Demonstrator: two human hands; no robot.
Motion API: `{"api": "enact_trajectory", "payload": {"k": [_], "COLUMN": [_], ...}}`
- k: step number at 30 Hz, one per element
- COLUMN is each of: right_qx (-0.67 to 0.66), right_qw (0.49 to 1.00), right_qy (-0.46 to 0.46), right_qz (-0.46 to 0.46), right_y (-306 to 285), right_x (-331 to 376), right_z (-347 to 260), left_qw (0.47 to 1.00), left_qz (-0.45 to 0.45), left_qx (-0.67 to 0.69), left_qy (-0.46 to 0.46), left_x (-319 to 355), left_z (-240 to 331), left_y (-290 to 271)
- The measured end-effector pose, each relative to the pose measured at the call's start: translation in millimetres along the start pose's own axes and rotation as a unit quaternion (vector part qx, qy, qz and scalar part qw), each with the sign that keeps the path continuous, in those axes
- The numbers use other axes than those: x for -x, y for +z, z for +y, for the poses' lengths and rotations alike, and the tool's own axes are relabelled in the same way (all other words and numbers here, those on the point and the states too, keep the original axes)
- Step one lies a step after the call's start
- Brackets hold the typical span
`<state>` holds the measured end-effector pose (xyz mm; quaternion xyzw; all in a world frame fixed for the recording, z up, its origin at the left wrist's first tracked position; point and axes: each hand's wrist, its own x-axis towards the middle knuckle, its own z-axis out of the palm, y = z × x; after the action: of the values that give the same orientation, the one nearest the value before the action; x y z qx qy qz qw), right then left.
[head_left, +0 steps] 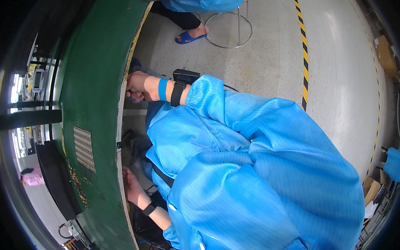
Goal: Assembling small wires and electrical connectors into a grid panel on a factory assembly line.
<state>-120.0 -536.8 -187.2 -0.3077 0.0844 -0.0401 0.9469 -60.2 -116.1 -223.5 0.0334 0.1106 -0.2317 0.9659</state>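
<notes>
Your green table [93, 84] curves down the left. A grey tray [83, 149] lies on it, apart from both hands. Your right hand [139, 86] curls its fingers over the table's edge. Your left hand [130, 184] rests against that edge lower down; its fingers are hidden.

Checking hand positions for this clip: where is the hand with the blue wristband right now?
In the head view, upper left of centre, the hand with the blue wristband grips the green table's edge, just beyond the blue sleeve.
</notes>
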Motion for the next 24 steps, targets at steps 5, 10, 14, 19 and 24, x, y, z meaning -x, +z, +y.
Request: {"api": "enact_trajectory", "payload": {"k": [5,10,14,19,24], "right_qx": [-0.084,-0.02,-0.018,-0.03,-0.016], "right_qw": [0.993,0.994,0.996,0.999,0.999], "right_qy": [0.02,0.008,-0.007,-0.026,-0.026], "right_qz": [-0.076,-0.103,-0.082,-0.004,0.011], "right_y": [-13,-8,-9,-22,-29], "right_x": [-19,-22,-6,2,9], "right_z": [14,18,18,16,26], "left_qw": [0.999,0.997,0.972,0.975,0.981], "left_qz": [-0.015,0.065,0.214,0.203,0.182], "left_qx": [0.031,-0.003,-0.093,-0.093,-0.073], "left_qy": [-0.039,-0.047,0.012,-0.022,-0.006], "left_x": [1,4,9,17,20], "left_z": [1,-6,-14,-18,-25], "left_y": [-7,-13,-22,-17,-2]}}
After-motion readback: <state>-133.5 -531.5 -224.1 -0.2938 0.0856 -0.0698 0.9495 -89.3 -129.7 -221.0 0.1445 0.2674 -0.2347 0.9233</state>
